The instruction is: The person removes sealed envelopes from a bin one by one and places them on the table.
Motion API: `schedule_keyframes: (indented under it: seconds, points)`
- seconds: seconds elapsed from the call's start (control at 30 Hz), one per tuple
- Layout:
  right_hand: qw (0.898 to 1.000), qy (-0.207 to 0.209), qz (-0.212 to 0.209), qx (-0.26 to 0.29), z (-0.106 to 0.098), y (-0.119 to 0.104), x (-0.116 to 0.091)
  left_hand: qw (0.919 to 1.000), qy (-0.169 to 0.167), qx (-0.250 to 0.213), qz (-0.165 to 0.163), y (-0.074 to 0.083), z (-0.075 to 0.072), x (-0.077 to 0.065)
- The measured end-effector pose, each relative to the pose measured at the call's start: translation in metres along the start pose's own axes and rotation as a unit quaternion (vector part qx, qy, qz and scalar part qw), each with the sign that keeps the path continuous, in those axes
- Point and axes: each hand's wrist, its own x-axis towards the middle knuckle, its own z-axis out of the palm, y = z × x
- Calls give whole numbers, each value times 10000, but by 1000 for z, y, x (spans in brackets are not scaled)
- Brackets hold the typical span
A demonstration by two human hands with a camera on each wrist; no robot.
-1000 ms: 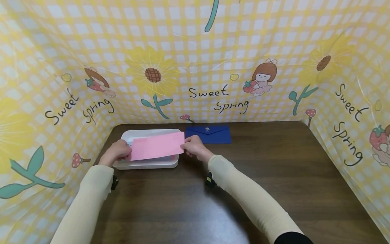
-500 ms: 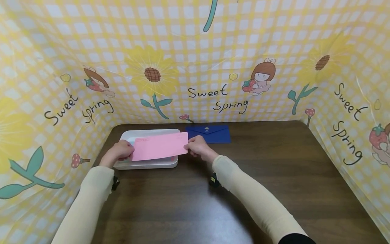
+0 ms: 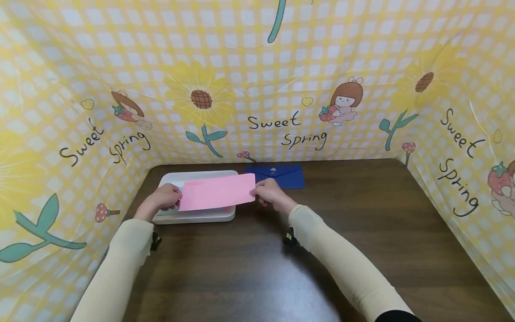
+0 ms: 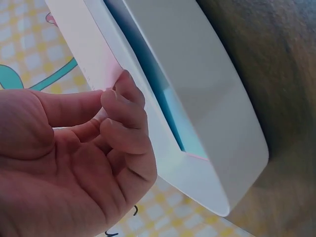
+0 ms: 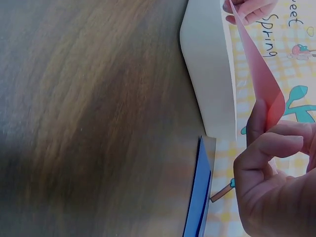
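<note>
A pink envelope (image 3: 217,192) is held between both hands, raised above a white tray (image 3: 197,218). My left hand (image 3: 164,197) pinches its left end between thumb and fingers, as the left wrist view also shows. At the other end, my right hand (image 3: 271,193) pinches the right edge; the right wrist view shows the pink sheet (image 5: 264,84) bending slightly there. Inside the tray, light blue paper (image 4: 185,123) is partly visible, with a thin pink edge beneath it. The envelope hides most of the tray's contents in the head view.
A dark blue envelope (image 3: 287,179) lies on the brown wooden table (image 3: 322,241), behind the right hand and beside the tray. Yellow checked cloth (image 3: 257,80) hangs around the table's back and sides.
Both hands have shifted a little to the right, carrying the pink envelope with them, and its right end now reaches beyond the tray. The tray and blue envelope have stayed put.
</note>
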Motion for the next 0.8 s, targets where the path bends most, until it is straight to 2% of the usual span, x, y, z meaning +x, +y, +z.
schedule_keyframes:
  seconds: [0.1,0.27,0.47,0.6,0.8]
  points:
    - [9999,-133,-45,10,-7,2,-2,10000,13,87,24,4,1,-1]
    - [9994,-296,-162,-30,-23,6,-5,9998,-49,136,126,20,3,-9]
    - [9991,-356,-209,54,-37,10,-2,9996,-21,282,53,36,0,-16]
    - [9992,-356,-156,73,-44,12,-2,9984,36,549,125,36,0,-19]
    - [9995,-291,-58,126,-54,19,-5,9925,316,1136,320,26,2,-26]
